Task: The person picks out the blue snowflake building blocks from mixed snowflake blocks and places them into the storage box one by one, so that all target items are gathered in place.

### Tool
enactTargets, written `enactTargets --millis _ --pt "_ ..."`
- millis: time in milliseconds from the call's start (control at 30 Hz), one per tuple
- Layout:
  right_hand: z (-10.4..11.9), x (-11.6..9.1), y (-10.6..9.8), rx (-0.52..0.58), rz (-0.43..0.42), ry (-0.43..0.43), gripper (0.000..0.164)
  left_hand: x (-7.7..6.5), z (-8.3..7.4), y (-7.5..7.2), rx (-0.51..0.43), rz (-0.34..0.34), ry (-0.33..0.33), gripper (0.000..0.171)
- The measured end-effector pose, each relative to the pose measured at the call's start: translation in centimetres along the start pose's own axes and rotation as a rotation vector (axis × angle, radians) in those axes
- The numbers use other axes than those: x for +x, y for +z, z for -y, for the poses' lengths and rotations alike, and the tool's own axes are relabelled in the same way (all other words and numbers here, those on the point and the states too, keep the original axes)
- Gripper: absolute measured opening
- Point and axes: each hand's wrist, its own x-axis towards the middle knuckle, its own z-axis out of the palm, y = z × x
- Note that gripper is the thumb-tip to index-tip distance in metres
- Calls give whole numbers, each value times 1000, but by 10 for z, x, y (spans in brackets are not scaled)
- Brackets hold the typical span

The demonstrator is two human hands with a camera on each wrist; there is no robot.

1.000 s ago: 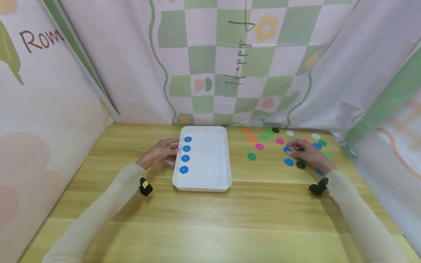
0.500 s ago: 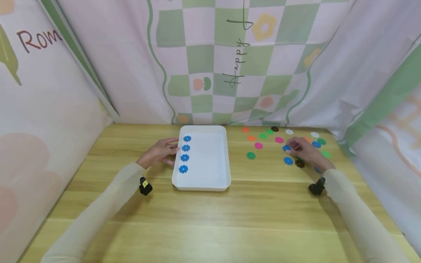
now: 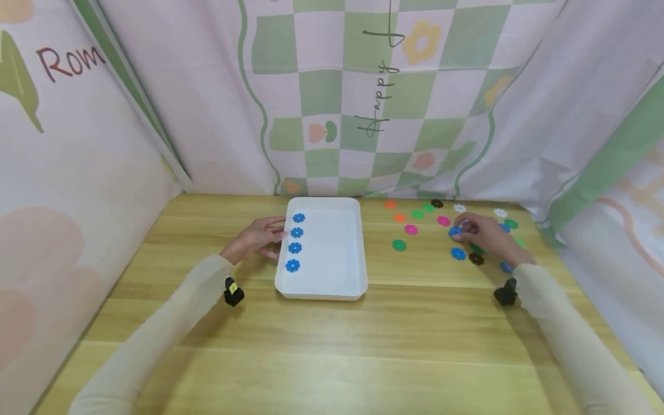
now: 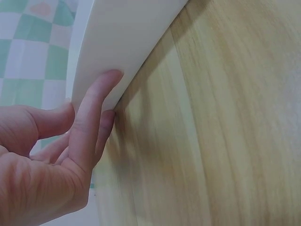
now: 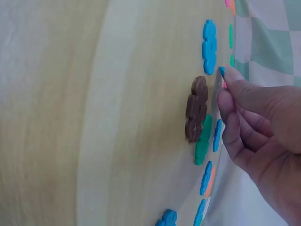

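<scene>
A white tray (image 3: 332, 253) holds several blue flower-shaped plastic discs (image 3: 294, 248) in a column along its left side. My left hand (image 3: 257, 237) rests against the tray's left wall. In the left wrist view its fingers (image 4: 87, 117) are extended and touch the outside of that wall. On the right of the table, my right hand (image 3: 485, 233) pinches a blue flower-shaped disc (image 3: 455, 231) between thumb and fingers. Only a small edge of that blue disc (image 5: 222, 71) shows in the right wrist view. Another blue disc (image 3: 458, 253) and a brown disc (image 3: 476, 259) lie just below the hand.
Flower-shaped discs in several colours lie scattered on the wooden table (image 3: 332, 346) at the right, among them a green disc (image 3: 399, 245), a magenta disc (image 3: 411, 229) and a white disc (image 3: 500, 212). A patterned curtain (image 3: 358, 115) hangs behind the table.
The right hand's fingers have drawn in around the blue disc, which seems slightly raised. The left hand stays at the tray. The head view has shifted a little.
</scene>
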Motion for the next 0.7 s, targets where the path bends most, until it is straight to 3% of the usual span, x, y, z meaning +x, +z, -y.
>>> enactTargets --millis 300,500,700 --pt "22 0 -9 93 -69 -21 33 0 -1 -1 15 -13 -10 64" --pt "57 8 -7 204 -50 -35 39 -1 -1 -1 19 -18 -15 64" --pt "99 18 4 330 9 -57 34 1 0 0 9 -6 -9 63"
